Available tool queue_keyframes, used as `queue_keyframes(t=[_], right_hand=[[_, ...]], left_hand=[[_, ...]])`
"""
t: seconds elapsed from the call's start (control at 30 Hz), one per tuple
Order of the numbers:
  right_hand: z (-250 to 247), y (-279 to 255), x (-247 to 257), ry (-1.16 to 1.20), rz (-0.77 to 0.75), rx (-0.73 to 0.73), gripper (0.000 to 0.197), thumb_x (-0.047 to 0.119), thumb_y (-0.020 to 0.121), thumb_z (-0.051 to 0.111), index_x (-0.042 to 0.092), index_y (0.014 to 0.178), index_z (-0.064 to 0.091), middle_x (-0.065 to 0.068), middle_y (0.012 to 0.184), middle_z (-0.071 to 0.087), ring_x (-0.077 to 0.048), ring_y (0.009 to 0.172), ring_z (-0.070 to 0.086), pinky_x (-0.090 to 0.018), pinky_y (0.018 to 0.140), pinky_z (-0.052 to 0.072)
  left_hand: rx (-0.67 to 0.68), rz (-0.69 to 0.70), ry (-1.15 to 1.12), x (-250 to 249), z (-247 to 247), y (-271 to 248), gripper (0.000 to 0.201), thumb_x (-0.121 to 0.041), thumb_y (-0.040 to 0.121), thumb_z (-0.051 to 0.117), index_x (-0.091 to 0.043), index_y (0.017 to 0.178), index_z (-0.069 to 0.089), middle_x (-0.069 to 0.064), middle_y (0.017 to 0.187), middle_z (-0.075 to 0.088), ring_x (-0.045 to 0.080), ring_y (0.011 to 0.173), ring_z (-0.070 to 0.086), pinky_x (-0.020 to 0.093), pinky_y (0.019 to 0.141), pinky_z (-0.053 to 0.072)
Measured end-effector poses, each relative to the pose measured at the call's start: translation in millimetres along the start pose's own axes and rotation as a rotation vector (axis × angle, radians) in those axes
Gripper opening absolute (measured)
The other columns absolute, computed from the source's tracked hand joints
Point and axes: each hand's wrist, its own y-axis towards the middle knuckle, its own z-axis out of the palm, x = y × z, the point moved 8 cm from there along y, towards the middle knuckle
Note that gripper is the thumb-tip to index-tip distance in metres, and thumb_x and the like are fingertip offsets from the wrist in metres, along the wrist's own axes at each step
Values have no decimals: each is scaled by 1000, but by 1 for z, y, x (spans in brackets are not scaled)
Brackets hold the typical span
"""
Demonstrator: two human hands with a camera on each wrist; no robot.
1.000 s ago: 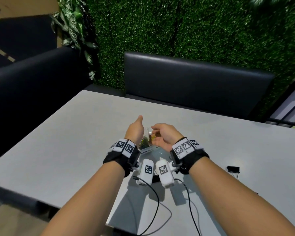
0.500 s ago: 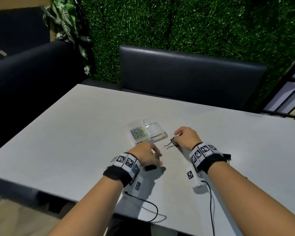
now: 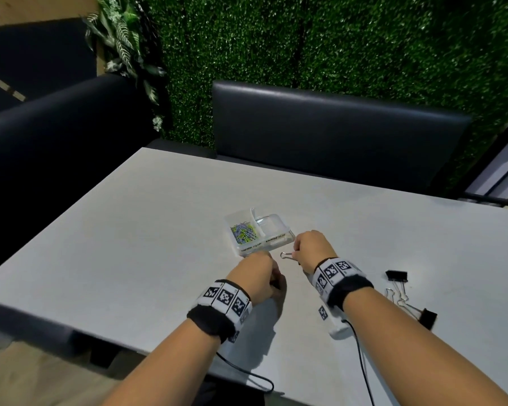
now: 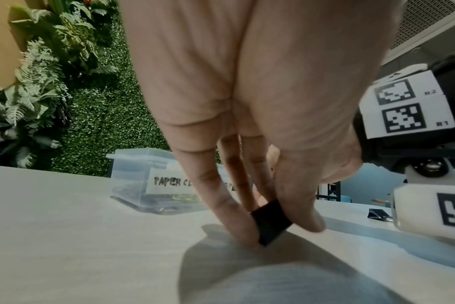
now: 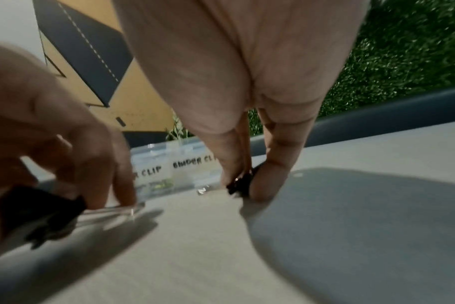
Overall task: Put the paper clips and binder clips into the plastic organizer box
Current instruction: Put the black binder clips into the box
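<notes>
Our right hand (image 3: 311,247) pinches a binder clip (image 3: 288,255), wire handle pointing left. Our left hand (image 4: 247,115) pinches another black clip (image 4: 270,222) at the table (image 3: 159,230); its handles are hidden.

My box (image 4: 133,176) carries two hand-lettered white labels on its near wall: "PAPER CL…" (image 4: 170,182), cut off by my finger, and "BINDER CL…" (image 5: 194,162), cut off the same way. The tags on my right wristband (image 4: 403,107) read "R2" and "R1".
</notes>
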Motion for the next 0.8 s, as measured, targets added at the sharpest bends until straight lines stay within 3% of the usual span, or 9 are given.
queue_keyframes(t=[0.1,0.2,0.3,0.4,0.53,0.63,0.73,0.8], right_hand=[[-1,-5,-9,24,13,81,32,28,78,80,1,92,70,-15,96,69,-27,83,67,-32,73,55],[-2,-12,-15,-48,-4,129,25,17,79,78,2,97,71,-14,101,70,-29,90,69,-34,79,57],[-7,-14,-28,-4,7,110,13,7,79,69,7,92,71,-13,98,71,-28,88,69,-34,77,58],[-13,-15,-40,114,41,100,17,11,75,73,16,89,66,-7,98,69,-22,86,67,-27,69,53],[-35,-6,-33,299,17,-20,23,21,77,79,18,95,66,1,84,69,-7,65,64,-18,54,45],[-49,8,-10,383,-28,-85,21,20,80,78,17,98,67,3,80,66,1,54,60,-12,48,43],[-53,27,16,383,-55,-107,26,23,79,79,17,102,69,-1,87,69,-14,72,65,-28,67,56],[-51,32,30,363,-83,-87,34,27,78,80,17,108,69,-3,94,72,-18,81,68,-32,80,57]], left_hand=[[-22,13,-85,0,-8,-3,28,-25,81,79,-19,108,74,4,107,72,21,99,66,25,73,46],[-47,7,-178,-3,-27,-3,23,-29,80,81,-23,101,73,0,100,72,15,90,68,25,73,51],[-148,3,-293,-5,-68,8,23,-33,80,83,-24,97,70,-7,89,71,9,80,68,24,71,51],[-274,-37,-316,0,-108,36,21,-31,82,82,-23,97,70,-12,83,65,6,74,65,24,71,50],[-302,-133,-310,21,-116,85,22,-30,82,82,-19,98,72,0,93,73,14,78,66,26,72,52],[-288,-180,-250,35,-106,98,25,-35,84,79,-16,100,75,0,99,74,16,84,67,25,73,51],[-379,-209,-277,47,-109,90,21,-30,94,66,-14,105,76,2,101,75,19,92,69,23,76,46],[-459,-211,-313,51,-114,78,21,-24,98,58,-16,109,74,2,101,75,19,93,69,23,79,47]])
